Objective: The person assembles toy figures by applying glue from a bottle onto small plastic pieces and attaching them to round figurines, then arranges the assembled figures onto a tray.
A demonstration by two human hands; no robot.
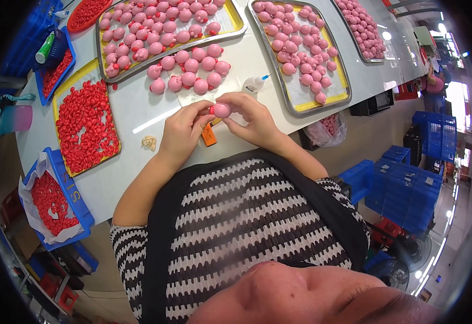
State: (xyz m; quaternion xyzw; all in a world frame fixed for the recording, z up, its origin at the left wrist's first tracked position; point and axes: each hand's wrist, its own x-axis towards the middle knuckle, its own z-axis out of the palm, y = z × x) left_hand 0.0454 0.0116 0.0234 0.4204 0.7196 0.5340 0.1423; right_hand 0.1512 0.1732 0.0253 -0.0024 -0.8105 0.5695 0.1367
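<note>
Over the near edge of the white table, a round pink ball figure (223, 110) with a small red piece on its left side is held up between both hands. My left hand (184, 128) pinches it at the red side, its other fingers curled. From the other side, my right hand (253, 120) grips the ball between thumb and fingers. Just below lies an orange block (209, 136). A white squeeze bottle with a blue tip (254, 83) lies beyond my right hand. Several pink balls with red pieces (191, 66) stand loose on the table beyond my hands.
Metal-rimmed trays of pink figures (294, 112) stand at the back and right. On the left are a yellow-lined tray of red pieces (87, 127), a blue bin (74, 183) and a red bowl (87, 15). A beige lump (149, 142) lies near my left forearm. Blue crates (403, 189) stand right.
</note>
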